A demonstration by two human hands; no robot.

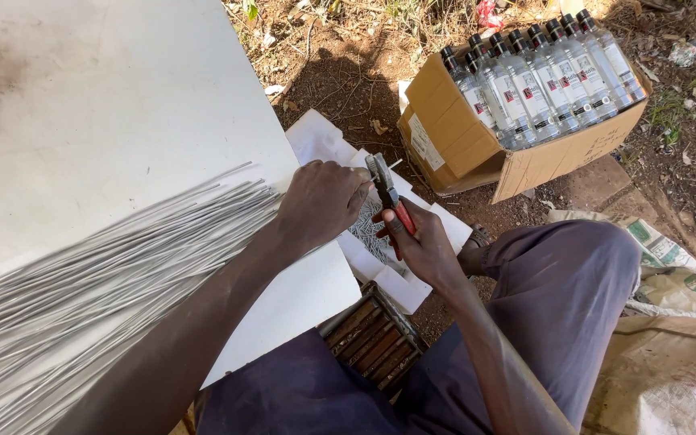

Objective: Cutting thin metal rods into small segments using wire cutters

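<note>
Brown cardboard box lying on dirt at top right, packed with clear, dark-capped, white-and-red-labelled bottles; printed sacks beside, right.

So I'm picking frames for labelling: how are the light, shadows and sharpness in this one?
Head view: hard sunlight bleaches the white flat board nearly featureless; the person's shadow darkens the dirt beside the brown cardboard box of clear bottles; left hand, right hand and red-handled pliers are sharp; the thin grey wire bundle smears at the lower-left edge.

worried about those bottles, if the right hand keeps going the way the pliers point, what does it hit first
Probably the cardboard box of clear bottles; the right hand aims its pliers up toward it, though depth is unclear.
</note>
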